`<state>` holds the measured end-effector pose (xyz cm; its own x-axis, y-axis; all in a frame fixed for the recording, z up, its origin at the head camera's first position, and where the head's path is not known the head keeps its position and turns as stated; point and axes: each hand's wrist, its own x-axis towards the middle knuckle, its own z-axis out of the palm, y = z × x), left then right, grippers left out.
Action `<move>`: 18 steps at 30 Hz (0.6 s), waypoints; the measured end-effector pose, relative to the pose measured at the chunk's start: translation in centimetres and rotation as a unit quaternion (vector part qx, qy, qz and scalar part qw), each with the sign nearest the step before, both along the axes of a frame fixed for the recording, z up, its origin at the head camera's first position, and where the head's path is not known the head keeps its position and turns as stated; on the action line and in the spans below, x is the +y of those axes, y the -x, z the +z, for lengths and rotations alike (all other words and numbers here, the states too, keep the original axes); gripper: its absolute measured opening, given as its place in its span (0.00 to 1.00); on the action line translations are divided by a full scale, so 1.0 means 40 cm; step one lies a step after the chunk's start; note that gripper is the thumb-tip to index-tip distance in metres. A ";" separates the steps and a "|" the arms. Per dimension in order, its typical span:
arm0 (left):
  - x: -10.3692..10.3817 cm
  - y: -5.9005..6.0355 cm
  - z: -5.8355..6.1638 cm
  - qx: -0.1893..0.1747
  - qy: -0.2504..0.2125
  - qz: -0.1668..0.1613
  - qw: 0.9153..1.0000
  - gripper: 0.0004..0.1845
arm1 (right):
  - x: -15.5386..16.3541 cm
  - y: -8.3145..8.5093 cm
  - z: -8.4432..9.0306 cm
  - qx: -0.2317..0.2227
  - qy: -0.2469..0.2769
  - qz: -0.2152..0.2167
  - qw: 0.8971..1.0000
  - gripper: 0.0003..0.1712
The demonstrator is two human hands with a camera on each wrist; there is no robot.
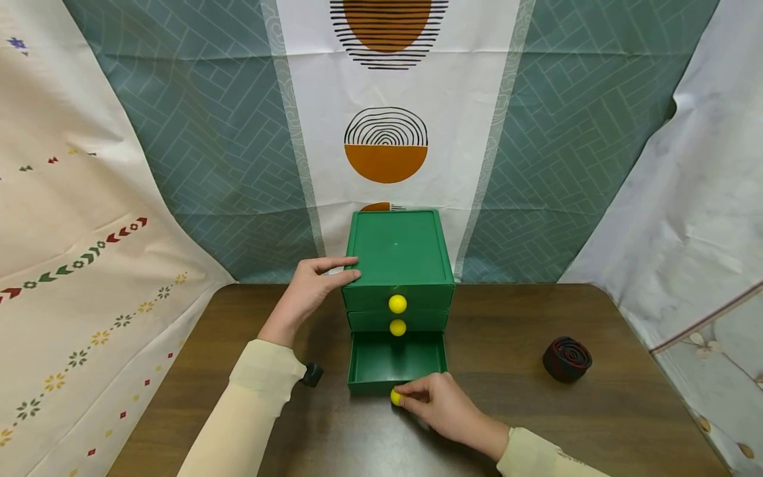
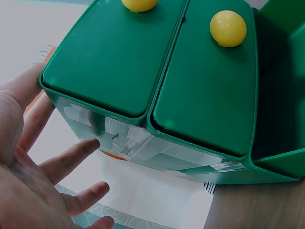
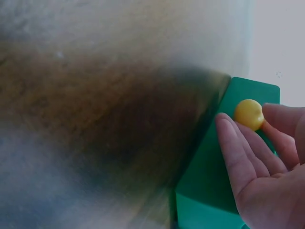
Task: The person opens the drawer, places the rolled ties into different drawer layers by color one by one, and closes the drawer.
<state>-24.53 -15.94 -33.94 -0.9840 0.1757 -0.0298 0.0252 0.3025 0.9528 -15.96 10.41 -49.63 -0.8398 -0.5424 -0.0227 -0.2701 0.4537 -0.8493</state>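
On the brown table [image 1: 626, 411], dead centre against the curtain backdrop [image 1: 208, 152], stands a green three-drawer cabinet [image 1: 398, 255]. Left hand [image 1: 311, 286] reaches forward with a straight forearm, fingers extended and loose, flat along the cabinet's upper left edge, thumb over the top rim; nothing clasped. Left wrist view confirms spread fingers [image 2: 71, 155] beside the taped side wall. Right hand [image 1: 444, 405] sits low at the front, wrist bent inward, fingertips pinching the yellow knob [image 1: 396, 397] of the bottom drawer [image 1: 396, 364], which is pulled out, inside bare. Upper two drawers flush, knobs [image 1: 397, 304] stacked above. Rolled dark belt [image 1: 567, 358] lies well apart to the right, near the table's right edge. Small black object [image 1: 312, 375] just beside the left sleeve. Open tabletop both sides of the drawer, more on the right.
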 end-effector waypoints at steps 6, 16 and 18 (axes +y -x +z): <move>-0.012 0.034 -0.050 0.023 -0.002 0.009 1.000 0.22 | 0.002 0.006 0.020 -0.024 0.000 0.022 0.999 0.14; -0.016 0.045 -0.067 0.030 -0.002 0.012 0.999 0.21 | 0.010 0.012 0.083 -0.043 -0.014 0.058 0.997 0.16; -0.015 0.042 -0.061 0.026 -0.003 0.011 1.000 0.21 | 0.018 0.018 0.105 -0.018 -0.032 0.058 0.998 0.14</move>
<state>-26.20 -16.53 -36.37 -0.9877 0.1550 0.0217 0.0676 0.2978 0.9522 -16.69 11.11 -45.43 -0.7697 -0.6321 -0.0891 -0.2936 0.4744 -0.8299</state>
